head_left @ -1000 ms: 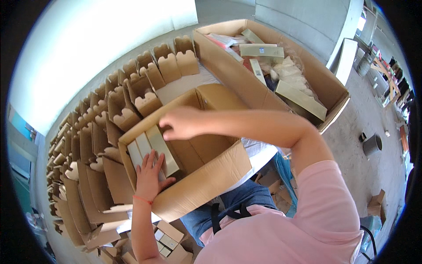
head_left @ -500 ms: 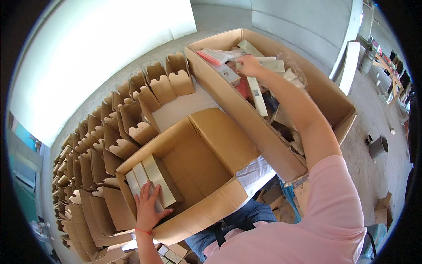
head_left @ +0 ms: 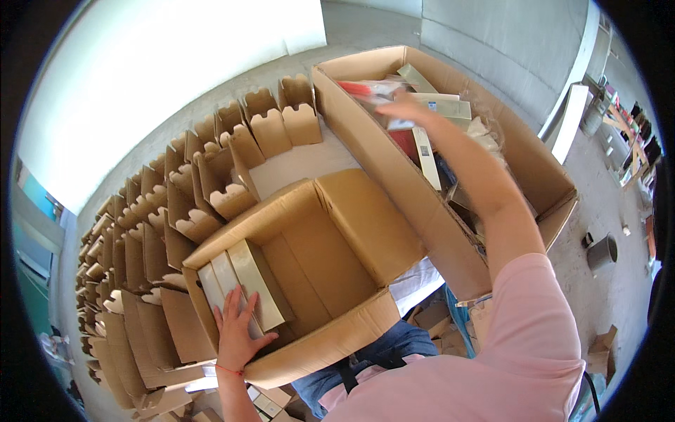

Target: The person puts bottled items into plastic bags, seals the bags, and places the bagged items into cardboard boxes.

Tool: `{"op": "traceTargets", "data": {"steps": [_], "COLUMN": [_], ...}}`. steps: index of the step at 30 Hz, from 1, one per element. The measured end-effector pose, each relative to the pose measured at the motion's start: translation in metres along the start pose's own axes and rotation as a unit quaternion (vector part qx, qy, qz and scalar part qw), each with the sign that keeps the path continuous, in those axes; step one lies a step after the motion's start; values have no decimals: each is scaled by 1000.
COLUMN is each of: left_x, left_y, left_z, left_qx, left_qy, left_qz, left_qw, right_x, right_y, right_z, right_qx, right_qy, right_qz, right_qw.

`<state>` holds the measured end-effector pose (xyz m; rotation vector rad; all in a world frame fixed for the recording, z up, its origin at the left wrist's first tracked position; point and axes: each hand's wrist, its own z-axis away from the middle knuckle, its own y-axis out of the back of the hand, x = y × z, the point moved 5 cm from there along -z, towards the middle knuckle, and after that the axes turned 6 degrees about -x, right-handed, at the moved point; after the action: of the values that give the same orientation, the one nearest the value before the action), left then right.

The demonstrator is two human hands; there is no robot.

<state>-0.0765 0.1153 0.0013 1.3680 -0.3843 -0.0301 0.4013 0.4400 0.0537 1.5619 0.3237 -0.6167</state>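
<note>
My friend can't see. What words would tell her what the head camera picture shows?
A person's left hand presses on slim boxes standing in an open cardboard carton, while the right hand reaches into a bigger carton full of mixed packages. Rows of folded cardboard trays stand on the left.

A second ago the right hand (head_left: 402, 107) hovered over the open carton (head_left: 337, 232) beside the packed flat boxes (head_left: 246, 285). It has since swung across into the big carton (head_left: 492, 151) of loose packages, reaching deeper now. The left hand (head_left: 235, 334) has slid slightly lower on those flat boxes.
</note>
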Motion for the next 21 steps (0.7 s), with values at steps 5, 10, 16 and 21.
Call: {"op": "traceTargets", "data": {"steps": [5, 10, 16, 21], "left_x": [3, -8, -26, -27], "left_y": [1, -1, -10, -14], "left_z": [7, 9, 8, 8], "left_qx": [25, 29, 34, 57], "left_qy": [-14, -21, -30, -44], "left_qz": [-12, 6, 13, 9], "left_qw": [1000, 999, 999, 997], "right_x": [-5, -77, -154, -146], "right_y": [102, 108, -46, -138], "right_z": [102, 202, 318, 349], "right_qx": [-123, -178, -309, -377], "right_qy": [49, 149, 22, -53], "right_qz": [-292, -458, -485, -452], "right_qw": [947, 858, 818, 807]}}
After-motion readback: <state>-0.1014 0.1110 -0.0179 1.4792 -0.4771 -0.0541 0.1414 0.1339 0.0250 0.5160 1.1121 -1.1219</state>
